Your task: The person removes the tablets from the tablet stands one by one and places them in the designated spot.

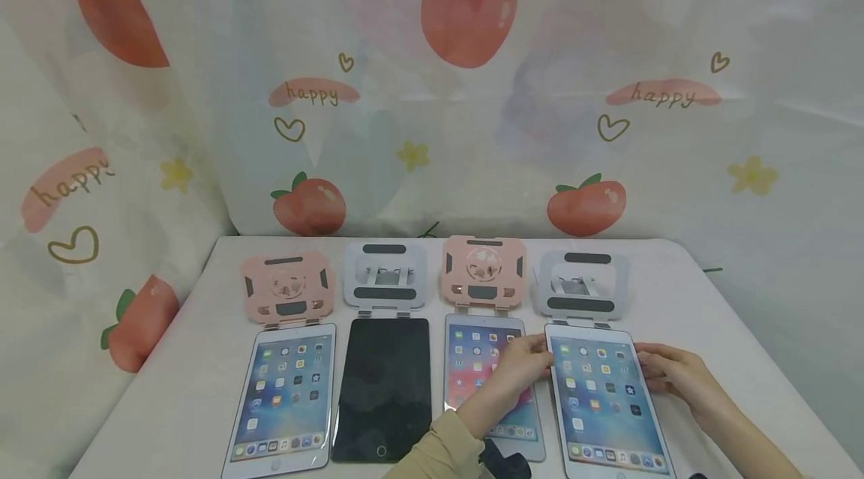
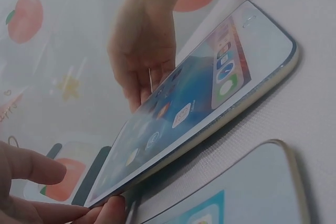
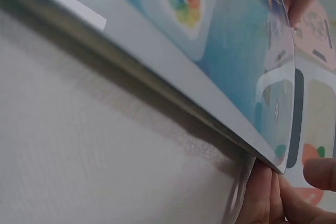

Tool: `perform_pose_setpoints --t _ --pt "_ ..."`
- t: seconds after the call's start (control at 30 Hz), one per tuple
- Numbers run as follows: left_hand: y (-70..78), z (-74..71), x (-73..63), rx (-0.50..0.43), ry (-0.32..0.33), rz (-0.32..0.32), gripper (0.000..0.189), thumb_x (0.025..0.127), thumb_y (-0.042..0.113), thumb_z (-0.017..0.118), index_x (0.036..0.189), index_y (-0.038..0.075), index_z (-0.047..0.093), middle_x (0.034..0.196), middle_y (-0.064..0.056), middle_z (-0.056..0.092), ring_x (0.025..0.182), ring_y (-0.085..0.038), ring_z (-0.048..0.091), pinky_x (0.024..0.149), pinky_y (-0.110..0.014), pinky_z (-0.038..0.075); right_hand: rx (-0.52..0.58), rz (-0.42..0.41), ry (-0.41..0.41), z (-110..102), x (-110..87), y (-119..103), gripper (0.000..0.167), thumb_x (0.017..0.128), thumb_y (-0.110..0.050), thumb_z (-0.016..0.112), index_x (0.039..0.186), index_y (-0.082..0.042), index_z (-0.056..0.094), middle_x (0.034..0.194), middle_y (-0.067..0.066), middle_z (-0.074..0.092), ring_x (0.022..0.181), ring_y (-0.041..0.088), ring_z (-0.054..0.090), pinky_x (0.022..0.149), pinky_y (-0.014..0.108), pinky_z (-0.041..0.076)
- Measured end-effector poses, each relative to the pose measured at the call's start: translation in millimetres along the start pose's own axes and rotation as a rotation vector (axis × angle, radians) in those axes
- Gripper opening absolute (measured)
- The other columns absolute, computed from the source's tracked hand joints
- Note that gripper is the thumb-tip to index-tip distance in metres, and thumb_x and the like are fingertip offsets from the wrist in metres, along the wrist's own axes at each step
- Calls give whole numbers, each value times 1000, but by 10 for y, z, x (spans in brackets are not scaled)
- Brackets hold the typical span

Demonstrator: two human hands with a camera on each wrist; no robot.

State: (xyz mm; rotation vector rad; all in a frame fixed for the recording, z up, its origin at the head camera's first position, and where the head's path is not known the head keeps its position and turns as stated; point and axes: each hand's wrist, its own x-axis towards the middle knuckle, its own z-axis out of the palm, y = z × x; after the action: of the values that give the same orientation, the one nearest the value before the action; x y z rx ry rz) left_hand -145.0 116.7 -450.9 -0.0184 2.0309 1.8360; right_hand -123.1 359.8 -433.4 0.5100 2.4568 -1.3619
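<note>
In the head view, the rightmost white tablet (image 1: 601,396) lies between my two hands, its screen lit with app icons. My left hand (image 1: 516,370) holds its upper left edge, reaching across the neighbouring lit tablet (image 1: 466,351). At the upper right edge is my right hand (image 1: 682,378). The wrist views show fingers (image 2: 113,209) tucked under the tablet's corners, the thumbs standing off the glass. A gap shows beneath the tablet's edge in the right wrist view. Behind its top edge lies a pale grey-blue folding stand (image 1: 610,284) with dark pads.
To the left lie a dark-screened black tablet (image 1: 381,389) and another lit white tablet (image 1: 283,389). Behind the tablets are pink stands (image 1: 286,288) and another grey-blue stand (image 1: 405,276). A printed curtain (image 1: 472,127) hangs behind the white-covered table (image 1: 162,396).
</note>
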Motion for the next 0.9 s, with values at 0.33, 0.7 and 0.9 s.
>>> perform_pose_setpoints --t 0.33,0.7,0.9 --pt "-28 47 -13 -40 -46 32 51 81 4 59 132 6 57 110 -5 69 93 -14 59 86 -33 51 52 42 -25 -10 35 42 62 96 -27 49 140 15 32 93 -7 68 80 4 61 70 20 54" --pt "-2 53 -72 -61 -88 85 56 83 1 57 138 7 49 115 -9 68 109 -19 63 103 -42 47 64 95 -36 10 66 11 65 95 -25 50 142 15 29 95 -1 70 80 4 62 71 20 55" --pt "32 62 -97 -34 -92 75 62 82 0 57 142 5 43 126 -15 62 119 -25 59 106 -44 44 19 60 -30 35 54 -4 64 97 -26 49 142 15 28 110 19 67 81 2 62 72 21 56"
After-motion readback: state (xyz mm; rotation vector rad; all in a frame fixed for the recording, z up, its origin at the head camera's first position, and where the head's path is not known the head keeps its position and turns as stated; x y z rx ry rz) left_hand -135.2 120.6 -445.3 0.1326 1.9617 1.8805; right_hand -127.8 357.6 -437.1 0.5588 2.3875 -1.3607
